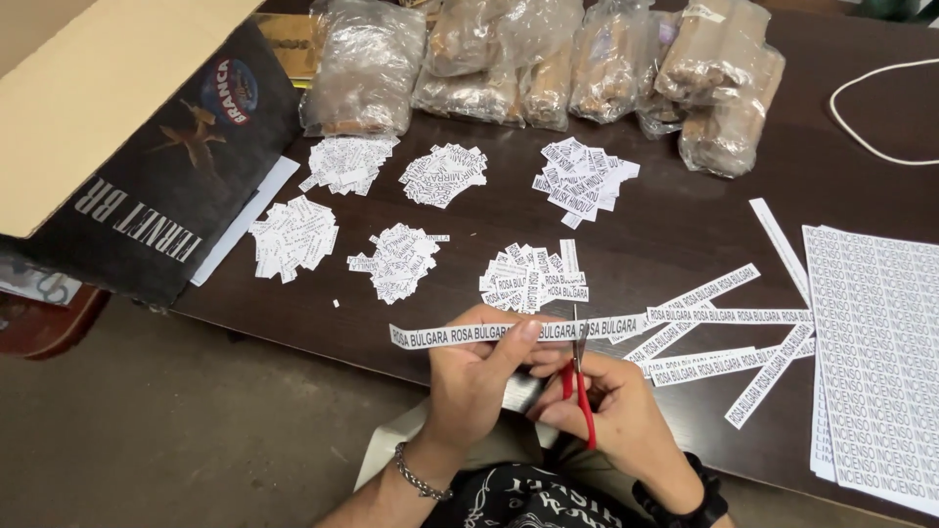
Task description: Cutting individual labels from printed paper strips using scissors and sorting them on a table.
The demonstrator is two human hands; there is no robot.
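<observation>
My left hand [479,376] pinches a long white paper strip [460,334] printed with repeated black words, holding it level over the table's near edge. My right hand [616,416] grips red-handled scissors [580,376], whose blades point up and meet the strip near its middle. More printed strips [724,332] lie fanned on the dark table [675,240] just right of the hands. Several piles of small cut labels [533,279] lie beyond the strip.
A printed sheet [875,362] lies at the right edge. Clear plastic bags of brown sticks [606,64] line the table's far side. An open dark cardboard box [147,156] stands at the left. A white cord [861,117] curves at the far right.
</observation>
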